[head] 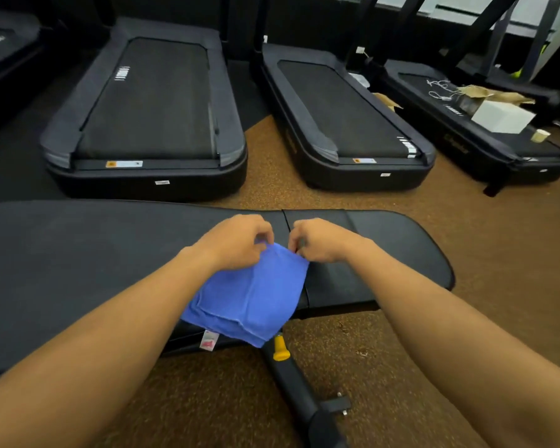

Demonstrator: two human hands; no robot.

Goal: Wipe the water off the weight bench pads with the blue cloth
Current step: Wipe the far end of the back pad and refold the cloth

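Observation:
A black weight bench lies across the view, with a long pad [78, 253] on the left and a shorter pad [385, 253] on the right. A folded blue cloth [253, 299] rests over the gap between the pads and hangs past the near edge. My left hand [236, 240] pinches the cloth's far left corner. My right hand [320, 239] pinches its far right corner. No water drops show on the pads at this distance.
Several black treadmills [149, 101] stand in a row beyond the bench on the brown floor [272, 176]. A white box [501, 116], brown paper and a cup lie on the far right treadmill. The bench's frame with a yellow knob [281, 349] juts toward me.

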